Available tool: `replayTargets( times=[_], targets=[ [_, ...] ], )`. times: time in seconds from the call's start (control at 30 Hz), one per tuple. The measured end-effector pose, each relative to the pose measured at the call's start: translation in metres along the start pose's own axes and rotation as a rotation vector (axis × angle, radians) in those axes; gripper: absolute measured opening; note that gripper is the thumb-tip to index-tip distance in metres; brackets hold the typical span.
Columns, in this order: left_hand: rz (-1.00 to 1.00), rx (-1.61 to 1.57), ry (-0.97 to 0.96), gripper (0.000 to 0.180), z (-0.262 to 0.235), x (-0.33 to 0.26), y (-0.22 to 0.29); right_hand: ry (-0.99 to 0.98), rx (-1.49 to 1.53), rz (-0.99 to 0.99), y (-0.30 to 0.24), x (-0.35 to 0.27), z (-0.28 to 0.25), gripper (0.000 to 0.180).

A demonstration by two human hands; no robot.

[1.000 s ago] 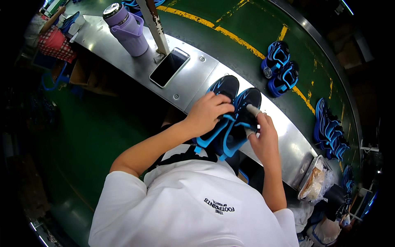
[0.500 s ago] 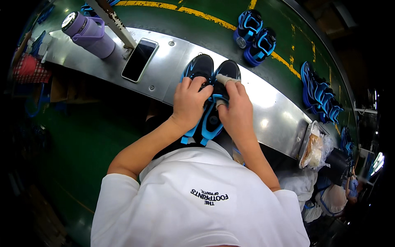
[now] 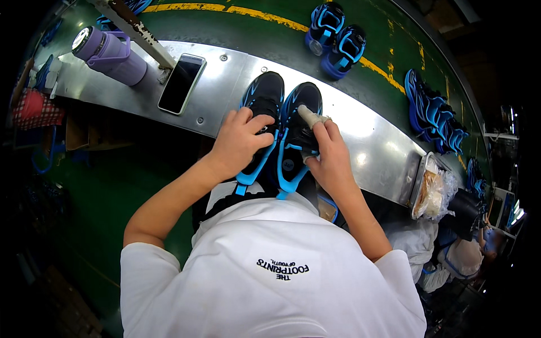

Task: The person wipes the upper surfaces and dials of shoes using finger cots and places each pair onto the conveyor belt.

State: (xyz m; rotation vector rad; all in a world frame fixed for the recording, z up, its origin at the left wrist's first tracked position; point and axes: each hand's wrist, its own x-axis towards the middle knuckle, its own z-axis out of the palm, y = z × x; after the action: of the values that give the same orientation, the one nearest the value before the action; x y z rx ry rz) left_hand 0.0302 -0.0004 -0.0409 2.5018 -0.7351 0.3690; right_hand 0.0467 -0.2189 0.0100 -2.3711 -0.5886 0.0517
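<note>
Steel ledge (image 3: 383,160). Black-and-blue shoes (image 3: 290,101), one pair: toes on the ledge, heels past its near edge. Lilac bottle (image 3: 119,63). Our left hand (image 3: 238,143), fingers bent over the left shoe (image 3: 264,90); our right hand (image 3: 333,151), forefinger and thumb against the right shoe (image 3: 290,119); whether either grips, we cannot tell. Phone (image 3: 182,84), dark-screened. Pale finger cover (image 3: 310,116).

Showing dark lettering (image 3: 283,269) on a white shirt (image 3: 270,307), and a round mark (image 3: 288,164), too small to read, inside a blue-trimmed shoe (image 3: 305,97)
</note>
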Motion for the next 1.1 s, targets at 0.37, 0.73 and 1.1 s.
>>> replayTargets(
  times=[0.37,0.73,1.1],
  targets=[
    [-0.085,0.174,0.207,0.024,0.03,0.06,-0.002,0.251,-0.085,-0.136,0.044,0.033,0.003,0.05],
    [-0.124,0.189,0.132,0.038,0.028,0.054,0.006,0.129,-0.055,-0.05,0.008,0.003,-0.002,0.06],
    [-0.2,0.152,0.043,0.06,0.02,0.054,0.025,-0.162,-0.242,0.029,0.005,0.003,-0.008,0.066]
  ],
)
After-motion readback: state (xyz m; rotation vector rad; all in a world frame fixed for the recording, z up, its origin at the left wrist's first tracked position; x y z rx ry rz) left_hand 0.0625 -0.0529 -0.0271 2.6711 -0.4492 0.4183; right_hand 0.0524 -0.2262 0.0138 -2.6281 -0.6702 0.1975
